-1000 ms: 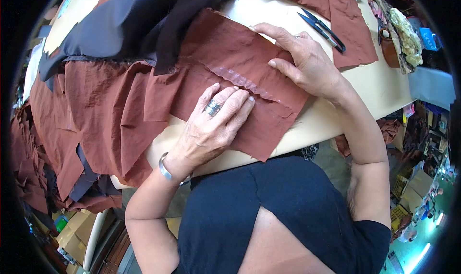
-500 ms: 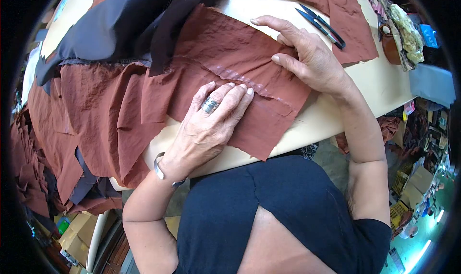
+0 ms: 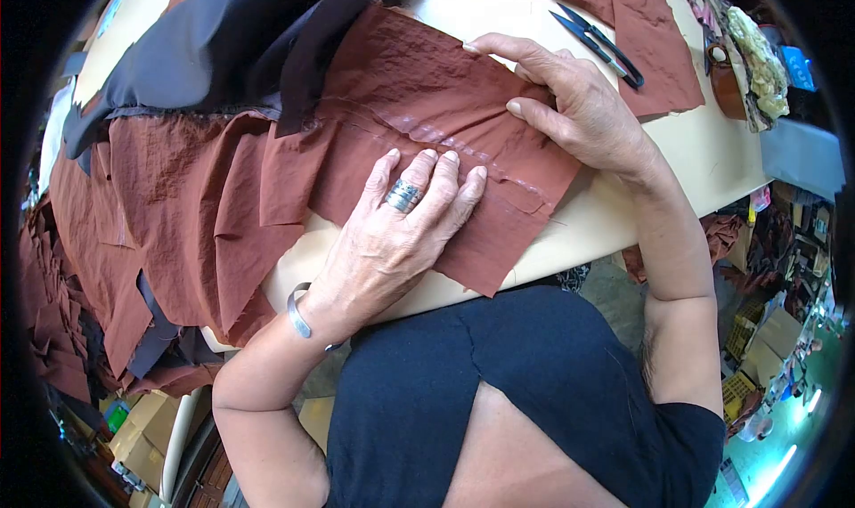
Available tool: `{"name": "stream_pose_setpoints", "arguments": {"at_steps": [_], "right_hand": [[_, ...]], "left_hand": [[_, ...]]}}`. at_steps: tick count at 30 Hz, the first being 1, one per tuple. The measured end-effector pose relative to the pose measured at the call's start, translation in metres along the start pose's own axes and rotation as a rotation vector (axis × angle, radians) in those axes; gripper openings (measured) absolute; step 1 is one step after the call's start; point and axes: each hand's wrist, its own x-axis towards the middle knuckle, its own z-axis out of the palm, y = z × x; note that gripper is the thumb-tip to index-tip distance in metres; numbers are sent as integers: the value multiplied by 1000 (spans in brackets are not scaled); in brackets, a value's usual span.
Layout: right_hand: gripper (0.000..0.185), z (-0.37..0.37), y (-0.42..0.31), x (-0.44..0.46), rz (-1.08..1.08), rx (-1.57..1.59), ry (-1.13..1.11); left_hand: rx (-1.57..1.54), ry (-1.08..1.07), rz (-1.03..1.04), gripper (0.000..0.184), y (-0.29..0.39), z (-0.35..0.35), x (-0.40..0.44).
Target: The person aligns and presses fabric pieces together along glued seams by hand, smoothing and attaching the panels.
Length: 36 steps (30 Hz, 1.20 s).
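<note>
A rust-brown cloth (image 3: 401, 72) lies on the pale table, crossed by a seam with whitish marks. My left hand (image 3: 401, 214), wearing a wide ring and a bracelet, rests on it with fingertips spread just below the seam. At the cloth's upper right, my right hand (image 3: 579, 107) lies with thumb and fingers apart, its fingertips by the top edge. Small creases run across the cloth between the two hands. Black-handled snips (image 3: 598, 47) lie beyond my right hand.
Dark grey fabric (image 3: 205, 54) covers the upper left, with gathered brown fabric (image 3: 187, 205) hanging over the table edge below it. Another brown piece (image 3: 655, 45) lies at the upper right, near a pouch with a crumpled pale cloth (image 3: 757, 63). Cardboard boxes (image 3: 147, 432) stand at lower left.
The fingers of my left hand have spread from a closer grouping and lie flatter on the cloth. My right hand has shifted slightly, and its fingertips are back at the top edge.
</note>
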Motion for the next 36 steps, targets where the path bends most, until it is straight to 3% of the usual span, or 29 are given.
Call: {"name": "stream_pose_setpoints", "arguments": {"at_steps": [18,32,36], "right_hand": [[62,-7,-2,-2,-2,-18,-69],[64,-6,-1,-2,-51,12,-48],[63,-3,5,0,-178,6,7]], "left_hand": [[-15,0,102,54,-4,4,-1],[164,-66,87,55,7,-3,5],[238,-73,99,55,12,-5,8]]}}
